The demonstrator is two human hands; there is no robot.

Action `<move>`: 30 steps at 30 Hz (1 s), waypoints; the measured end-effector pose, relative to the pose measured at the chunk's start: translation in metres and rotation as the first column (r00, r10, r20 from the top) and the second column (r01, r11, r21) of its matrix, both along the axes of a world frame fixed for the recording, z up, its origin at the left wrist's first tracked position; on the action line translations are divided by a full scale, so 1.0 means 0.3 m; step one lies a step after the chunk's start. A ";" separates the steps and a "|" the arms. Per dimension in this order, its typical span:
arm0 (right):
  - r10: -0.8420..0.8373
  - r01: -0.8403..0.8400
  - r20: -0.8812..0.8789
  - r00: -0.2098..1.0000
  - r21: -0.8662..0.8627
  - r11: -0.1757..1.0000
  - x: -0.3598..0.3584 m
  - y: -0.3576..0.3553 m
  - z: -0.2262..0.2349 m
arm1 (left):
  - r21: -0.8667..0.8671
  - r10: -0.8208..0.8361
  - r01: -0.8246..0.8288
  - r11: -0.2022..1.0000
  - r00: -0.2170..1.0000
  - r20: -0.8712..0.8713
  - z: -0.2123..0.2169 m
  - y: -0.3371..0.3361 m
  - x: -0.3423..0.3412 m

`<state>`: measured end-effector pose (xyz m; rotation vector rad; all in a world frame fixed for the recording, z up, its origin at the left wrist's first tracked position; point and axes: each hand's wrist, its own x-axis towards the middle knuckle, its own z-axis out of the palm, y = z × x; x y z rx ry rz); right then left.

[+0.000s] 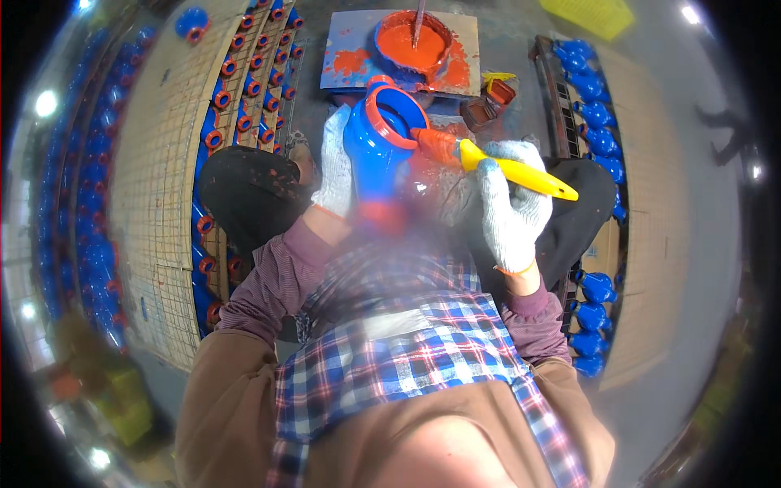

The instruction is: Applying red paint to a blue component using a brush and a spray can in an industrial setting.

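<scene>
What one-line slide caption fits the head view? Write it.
Gloved left hand steadies a blue casting while right hand brushes red paint on its rim.

Grey floor [521,37]: paint-smeared board [346,57] with red paint bucket [411,41]; wire-mesh racks [154,163] of blue fittings [594,114].

Mount: single head-worn fisheye camera.
Facing: steeply down over the person's chest and lap.
Range: close; gloved left hand [335,163] and right hand [511,203] near centre.
Edges: straight racks bend toward the rim.
</scene>
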<state>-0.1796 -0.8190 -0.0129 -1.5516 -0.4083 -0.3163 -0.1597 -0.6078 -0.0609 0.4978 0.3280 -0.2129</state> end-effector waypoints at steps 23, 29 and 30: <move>-0.019 0.171 0.436 0.900 -0.313 0.934 0.002 -0.051 0.011 | 0.857 -0.154 -0.301 0.418 0.906 0.394 -0.020 0.046 0.085; -0.107 0.226 0.394 0.913 -0.268 0.937 0.049 -0.040 0.017 | 0.253 0.281 -0.337 0.907 0.931 0.232 0.124 0.058 0.061; -0.100 0.206 0.379 0.920 -0.251 0.946 0.058 -0.035 0.020 | 0.251 0.286 -0.342 0.905 0.929 0.234 0.142 0.075 0.060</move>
